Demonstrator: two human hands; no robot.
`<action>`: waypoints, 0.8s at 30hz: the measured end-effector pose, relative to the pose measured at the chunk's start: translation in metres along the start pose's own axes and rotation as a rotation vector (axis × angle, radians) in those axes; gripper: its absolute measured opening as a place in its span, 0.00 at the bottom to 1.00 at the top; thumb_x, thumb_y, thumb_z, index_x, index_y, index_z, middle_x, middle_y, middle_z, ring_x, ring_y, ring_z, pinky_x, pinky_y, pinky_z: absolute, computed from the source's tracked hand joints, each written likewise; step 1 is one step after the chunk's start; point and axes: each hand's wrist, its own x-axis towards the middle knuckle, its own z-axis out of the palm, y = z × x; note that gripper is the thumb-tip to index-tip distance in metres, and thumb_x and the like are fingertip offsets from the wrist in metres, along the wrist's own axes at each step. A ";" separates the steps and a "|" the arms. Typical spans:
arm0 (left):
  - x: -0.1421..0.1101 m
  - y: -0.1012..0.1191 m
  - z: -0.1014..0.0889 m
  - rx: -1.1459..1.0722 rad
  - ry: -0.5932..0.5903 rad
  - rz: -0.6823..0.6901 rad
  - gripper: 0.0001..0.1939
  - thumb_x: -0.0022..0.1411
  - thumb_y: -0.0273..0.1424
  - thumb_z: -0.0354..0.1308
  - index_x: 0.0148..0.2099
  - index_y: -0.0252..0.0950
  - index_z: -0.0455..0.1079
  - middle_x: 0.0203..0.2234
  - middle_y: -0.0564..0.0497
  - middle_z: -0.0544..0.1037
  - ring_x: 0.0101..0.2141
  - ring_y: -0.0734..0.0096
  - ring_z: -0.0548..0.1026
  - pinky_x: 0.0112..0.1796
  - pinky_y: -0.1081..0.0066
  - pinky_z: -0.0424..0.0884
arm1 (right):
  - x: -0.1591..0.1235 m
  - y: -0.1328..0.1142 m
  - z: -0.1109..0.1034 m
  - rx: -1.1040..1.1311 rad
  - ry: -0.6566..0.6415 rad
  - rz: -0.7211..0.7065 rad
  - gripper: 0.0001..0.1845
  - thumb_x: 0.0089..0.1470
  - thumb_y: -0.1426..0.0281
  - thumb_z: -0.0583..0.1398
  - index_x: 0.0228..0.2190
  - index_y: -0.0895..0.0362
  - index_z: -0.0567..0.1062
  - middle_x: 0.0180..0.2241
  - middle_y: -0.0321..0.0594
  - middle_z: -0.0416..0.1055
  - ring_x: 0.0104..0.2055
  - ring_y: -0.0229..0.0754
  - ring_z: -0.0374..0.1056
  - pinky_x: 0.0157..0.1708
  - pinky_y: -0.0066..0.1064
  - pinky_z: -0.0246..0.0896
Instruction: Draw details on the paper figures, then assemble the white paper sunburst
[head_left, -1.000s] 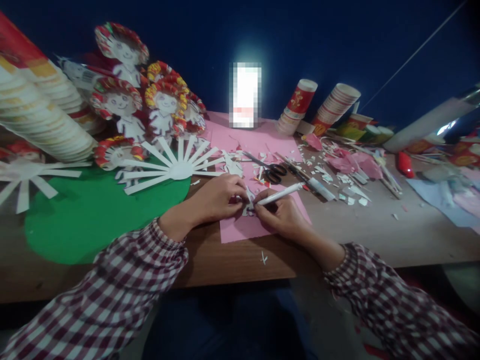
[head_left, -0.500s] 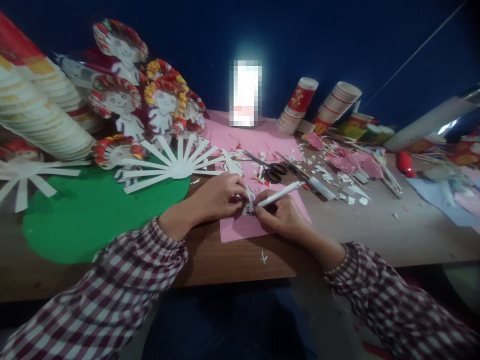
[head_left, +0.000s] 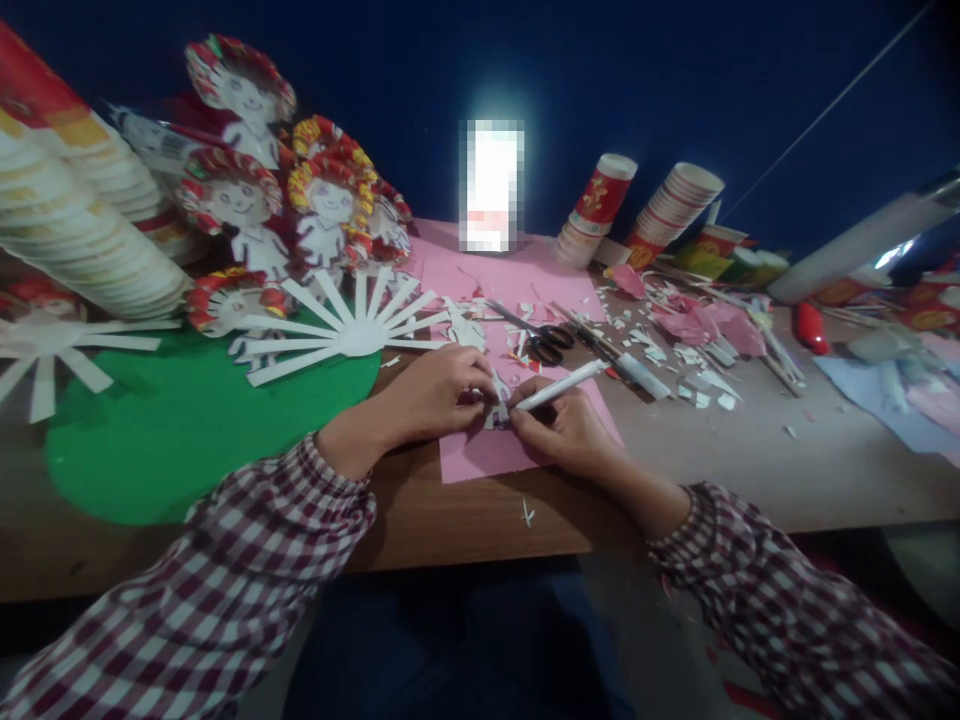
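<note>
My right hand (head_left: 559,425) is closed around a white marker pen (head_left: 564,384), its tip down at a small white paper cutout (head_left: 496,415) with dark purple marks. The fingers of my left hand (head_left: 442,393) are bent together and press on the cutout's left side, hiding part of it. Beneath both hands lies a pink paper sheet (head_left: 469,465). Just beyond them, scissors with black handles (head_left: 550,343) rest among paper scraps. Left of my left hand, a white cup cut into splayed strips (head_left: 364,338) lies at the edge of a green sheet (head_left: 225,430).
Finished-looking paper dolls (head_left: 330,205) stand at the back left, beside long stacks of paper cups (head_left: 82,215). More cup stacks (head_left: 671,210) lean at the back right. Pens (head_left: 634,370), pink crumpled paper (head_left: 697,320) and a red object (head_left: 811,328) lie on the right. A bright blurred panel (head_left: 491,185) stands behind.
My right hand and the marker have shifted very slightly to the right. The left hand stays on the cutout, and everything else looks the same.
</note>
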 end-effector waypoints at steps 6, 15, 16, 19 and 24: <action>0.000 0.000 -0.001 -0.005 -0.010 0.002 0.08 0.54 0.26 0.59 0.36 0.38 0.77 0.39 0.47 0.75 0.40 0.66 0.72 0.43 0.64 0.68 | -0.001 -0.001 -0.001 -0.030 -0.020 -0.010 0.03 0.51 0.71 0.59 0.31 0.58 0.70 0.21 0.32 0.65 0.23 0.33 0.60 0.23 0.25 0.55; 0.000 -0.003 0.001 0.001 -0.015 0.005 0.08 0.54 0.26 0.58 0.37 0.38 0.77 0.39 0.47 0.75 0.39 0.66 0.71 0.42 0.65 0.68 | -0.001 0.002 0.001 -0.017 -0.032 -0.003 0.03 0.50 0.71 0.59 0.31 0.58 0.71 0.21 0.32 0.67 0.22 0.32 0.60 0.22 0.24 0.55; 0.000 -0.003 0.001 0.001 -0.018 0.005 0.08 0.54 0.26 0.58 0.37 0.38 0.77 0.39 0.47 0.75 0.39 0.66 0.71 0.41 0.65 0.68 | -0.001 0.002 0.001 -0.014 -0.034 0.000 0.04 0.51 0.71 0.59 0.31 0.58 0.71 0.22 0.33 0.67 0.23 0.32 0.60 0.22 0.24 0.55; 0.000 -0.003 0.001 -0.001 -0.019 0.003 0.09 0.54 0.26 0.58 0.37 0.39 0.77 0.39 0.47 0.75 0.39 0.66 0.71 0.41 0.65 0.68 | -0.001 0.001 0.001 -0.013 -0.038 -0.002 0.04 0.51 0.71 0.59 0.31 0.58 0.71 0.22 0.33 0.67 0.23 0.32 0.60 0.23 0.24 0.56; 0.000 -0.004 0.002 -0.019 -0.006 -0.002 0.09 0.53 0.26 0.58 0.37 0.39 0.77 0.39 0.47 0.75 0.39 0.66 0.72 0.41 0.65 0.68 | -0.001 0.001 0.002 -0.003 -0.035 -0.005 0.04 0.51 0.71 0.59 0.31 0.58 0.72 0.23 0.34 0.68 0.23 0.33 0.61 0.23 0.24 0.57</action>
